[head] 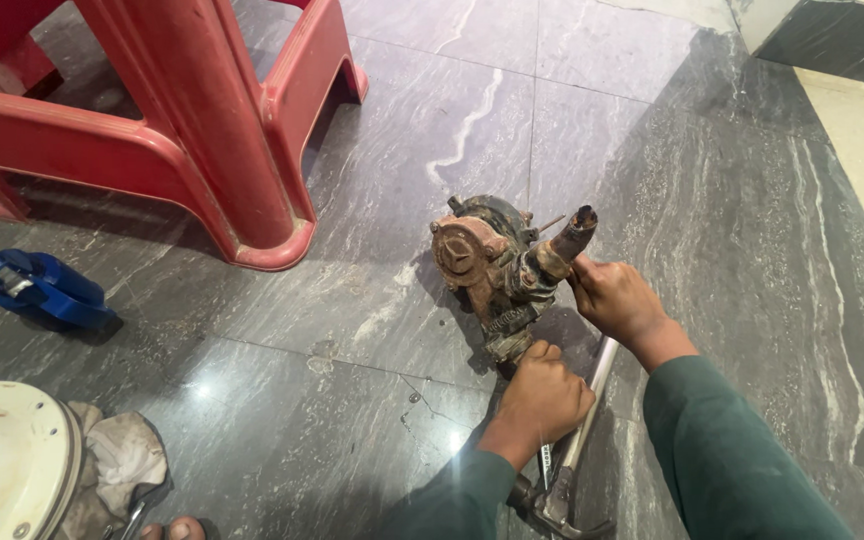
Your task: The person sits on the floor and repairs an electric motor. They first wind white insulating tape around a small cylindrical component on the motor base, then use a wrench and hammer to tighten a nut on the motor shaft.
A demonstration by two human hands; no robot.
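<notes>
Two hands on rusty pump: left hand fisted at its base, right hand gripping pipe stub.

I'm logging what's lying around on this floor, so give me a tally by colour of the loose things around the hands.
Rusty brown: 1, pump
Red: 1, plastic stool
Blue: 1, vise
Cream-white: 1, round cover
Grey-white: 1, rag
Silver: 1, pipe wrench
Total: 6

Home floor, grey marble tiles, plastic chair

Grey marble floor — rusty pump, wrench
</notes>
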